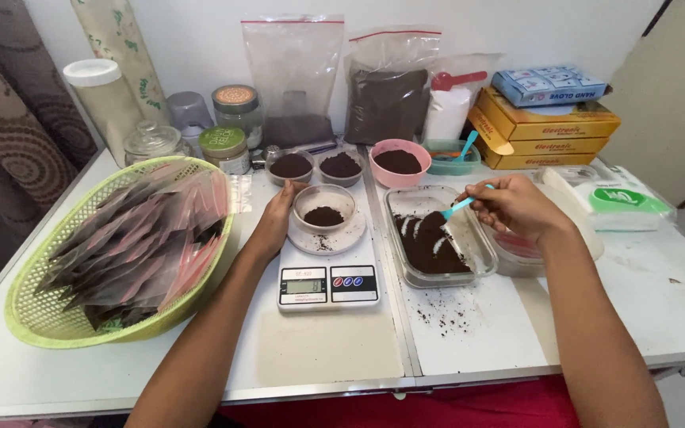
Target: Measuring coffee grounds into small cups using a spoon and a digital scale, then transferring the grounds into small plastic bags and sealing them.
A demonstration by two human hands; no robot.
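Hands at a weighing station, seen from the head camera. We take the white digital kitchen scale as our landmark. On its round platform sits a small glass bowl holding a little dark brown powder. Our left hand rests against the left side of this bowl, fingers loosely curved and touching its rim, thumb beside it; the hand cups the bowl rather than clamps it. Our right hand, to the right of the scale, is closed in a pinch on the handle of a small turquoise plastic spoon. The spoon's bowl carries a heap of the same powder and hangs over the clear rectangular container, which lies just right of the scale and is part filled with dark powder. Loose grains lie on the table in front of that container. Left of the scale stands a green plastic basket stacked with flat sachets. Behind the scale we see two small bowls of powder and a pink bowl.
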